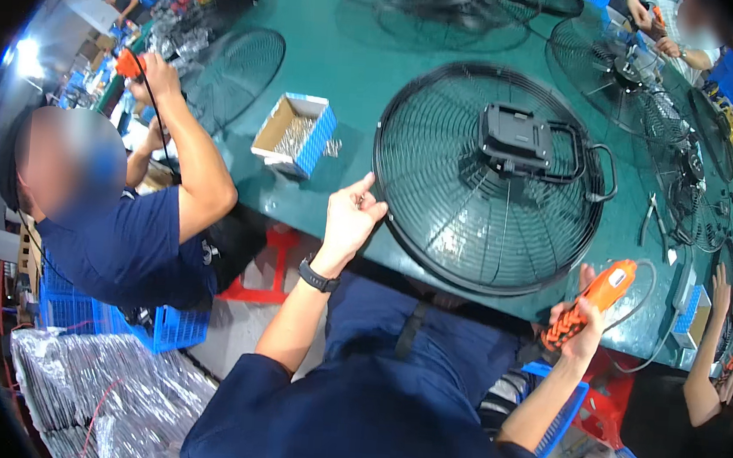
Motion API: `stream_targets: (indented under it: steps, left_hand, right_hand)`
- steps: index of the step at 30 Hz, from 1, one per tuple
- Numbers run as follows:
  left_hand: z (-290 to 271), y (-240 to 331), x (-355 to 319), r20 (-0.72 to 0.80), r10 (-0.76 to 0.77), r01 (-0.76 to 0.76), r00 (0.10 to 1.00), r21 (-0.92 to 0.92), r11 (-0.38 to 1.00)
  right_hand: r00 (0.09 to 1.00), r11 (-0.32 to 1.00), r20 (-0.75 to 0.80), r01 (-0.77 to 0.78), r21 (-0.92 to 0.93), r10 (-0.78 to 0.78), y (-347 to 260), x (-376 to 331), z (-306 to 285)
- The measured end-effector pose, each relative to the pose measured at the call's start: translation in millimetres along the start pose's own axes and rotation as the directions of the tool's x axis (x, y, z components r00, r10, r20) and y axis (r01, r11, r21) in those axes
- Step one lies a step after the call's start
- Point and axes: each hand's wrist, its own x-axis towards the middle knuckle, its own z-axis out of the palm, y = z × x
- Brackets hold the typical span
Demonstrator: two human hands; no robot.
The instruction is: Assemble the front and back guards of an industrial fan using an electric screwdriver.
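A large black wire fan guard [438, 192] lies flat on the green table [354, 64], with a black motor housing [518, 139] at its centre. My left hand [352, 215], a black watch on its wrist, pinches the guard's near-left rim with thumb and forefinger; whether a small part sits between the fingers I cannot tell. My right hand [579, 319] grips an orange and black electric screwdriver [595, 300] just off the guard's near-right rim, its cord looping to the right.
An open cardboard box of small metal screws [295, 133] stands left of the guard. More fan guards [232, 72] lie around the table. A co-worker on the left [138, 237] lifts an orange tool [128, 64]. Other people's arms [705, 359] reach in at the right.
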Motion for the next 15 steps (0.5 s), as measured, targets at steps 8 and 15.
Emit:
stream_targets:
  steps: [8,15]
  left_hand:
    - [2,-3,-35,0.019,-0.032,0.033,0.999,-0.022,0.999]
    - [1,7,-35,0.105,-0.053,0.045,0.993,0.077,0.996]
  right_hand:
    - [0.997,0.999,0.081,-0.020,0.035,0.017,-25,44,-11]
    - [0.992,0.986,0.091,-0.103,0.132,0.091,-17,76,1]
